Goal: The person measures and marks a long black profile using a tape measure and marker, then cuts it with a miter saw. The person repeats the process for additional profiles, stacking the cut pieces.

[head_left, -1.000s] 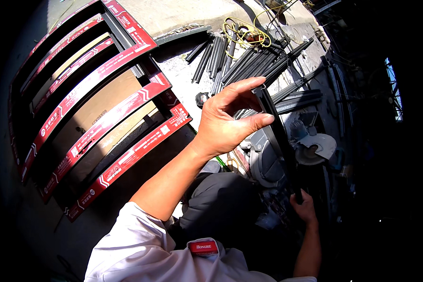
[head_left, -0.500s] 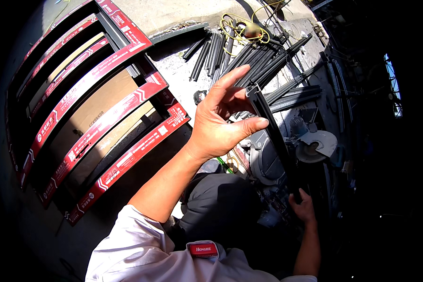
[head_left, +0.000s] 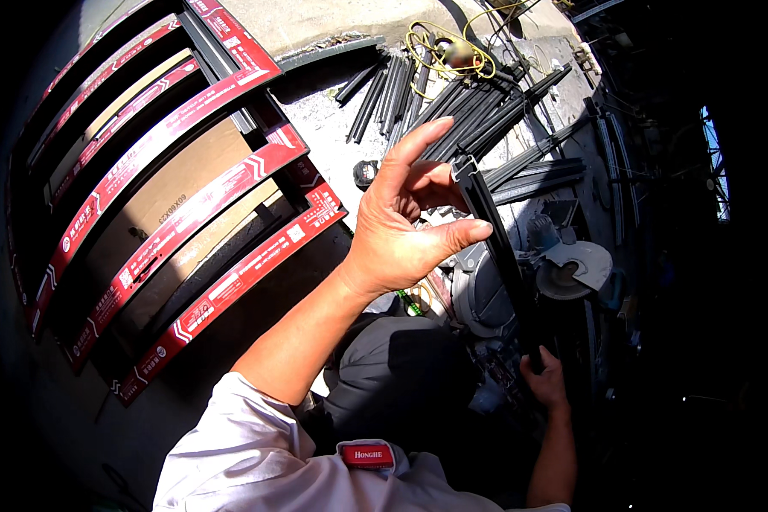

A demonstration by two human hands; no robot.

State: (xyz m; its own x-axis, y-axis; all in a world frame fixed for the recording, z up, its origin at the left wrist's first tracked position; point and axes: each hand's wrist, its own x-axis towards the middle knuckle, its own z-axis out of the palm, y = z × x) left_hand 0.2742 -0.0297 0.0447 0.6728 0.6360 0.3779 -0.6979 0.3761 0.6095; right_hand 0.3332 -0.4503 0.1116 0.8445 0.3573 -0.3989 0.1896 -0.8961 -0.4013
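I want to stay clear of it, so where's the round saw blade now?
In the head view, the round saw blade is right of centre, beside its pale guard, just right of the dark bar and higher than the right hand.

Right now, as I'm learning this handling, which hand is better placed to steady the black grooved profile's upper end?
Probably the left hand: it is at the upper end of the black grooved profile, while the right hand holds it farther down.
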